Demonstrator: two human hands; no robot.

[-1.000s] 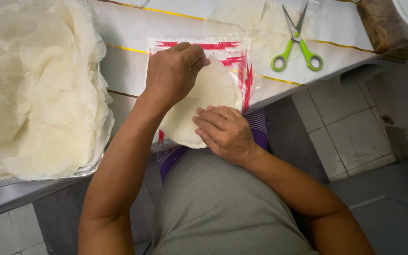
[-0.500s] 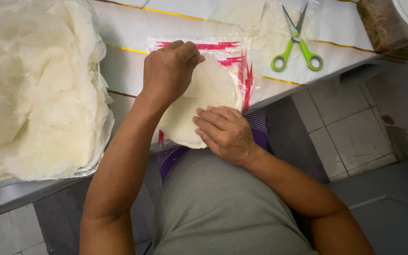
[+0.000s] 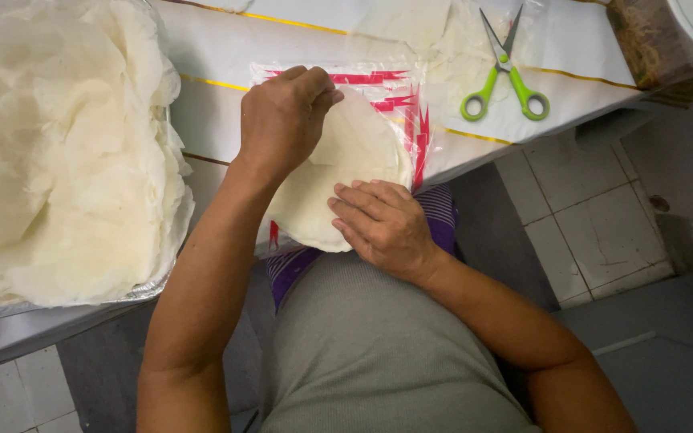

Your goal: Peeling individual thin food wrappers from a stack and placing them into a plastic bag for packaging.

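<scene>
The left hand (image 3: 282, 120) has curled tighter than a second ago, its fingertips now pinching the far edge of the stack of round white wafers (image 3: 338, 172) inside the clear red-trimmed bag (image 3: 399, 96). The right hand (image 3: 382, 224) stays flat, fingers together, pressing the stack's near edge. Judging by this, the wafers are being seated deeper. Green scissors (image 3: 503, 76) lie right of the bag, a heaped tray (image 3: 62, 152) left of it

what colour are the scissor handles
Lime green, on the scissors lying on the table; the head view shows them clearly.
</scene>
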